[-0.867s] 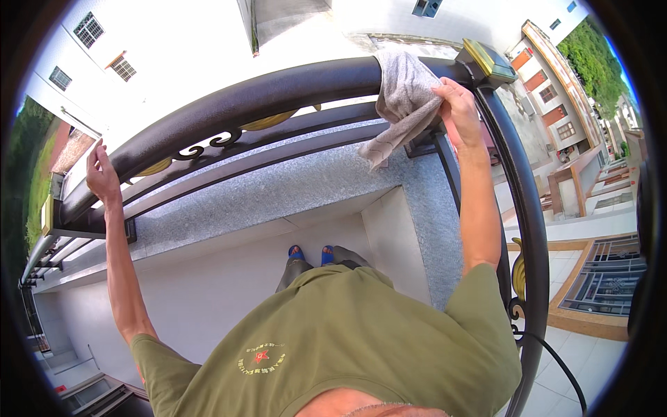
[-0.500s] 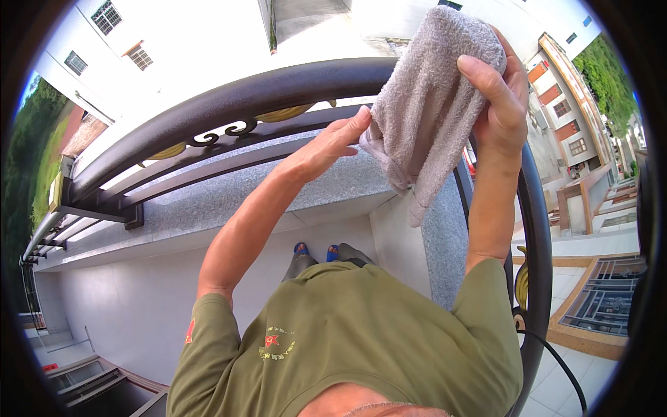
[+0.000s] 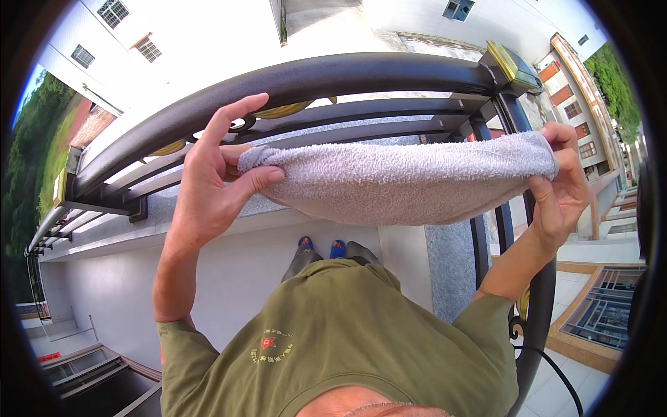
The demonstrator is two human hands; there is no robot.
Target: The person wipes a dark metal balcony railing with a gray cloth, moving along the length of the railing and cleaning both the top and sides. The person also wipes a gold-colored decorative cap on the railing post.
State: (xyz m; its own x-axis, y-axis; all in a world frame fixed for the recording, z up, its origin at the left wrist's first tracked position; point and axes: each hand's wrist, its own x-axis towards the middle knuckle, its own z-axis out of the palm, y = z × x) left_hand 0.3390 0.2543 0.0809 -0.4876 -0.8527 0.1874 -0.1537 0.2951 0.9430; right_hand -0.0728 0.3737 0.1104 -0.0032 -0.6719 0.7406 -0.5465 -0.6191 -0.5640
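A pale grey terry towel (image 3: pixel 403 170) is stretched sideways between my two hands, folded over with a thick upper edge and its lower part sagging in a curve. My left hand (image 3: pixel 219 177) pinches its left end between the thumb and bent fingers, while the index finger sticks up. At the right end, my right hand (image 3: pixel 559 184) grips the corner with the thumb on the near side and fingers behind. The towel is in the air in front of the dark metal railing (image 3: pixel 313 76) and hides part of its lower bars.
The railing turns at a gold-capped corner post (image 3: pixel 511 66) and runs back along my right. Below it lies a grey speckled stone ledge (image 3: pixel 448 267). My feet in blue sandals (image 3: pixel 338 249) stand on the pale balcony floor (image 3: pixel 208 278). A black cable (image 3: pixel 563 375) hangs at the lower right.
The towel hung bunched from my raised right hand; now it is spread sideways. My left hand has moved left and taken hold of one end. My right hand has come lower and farther right.
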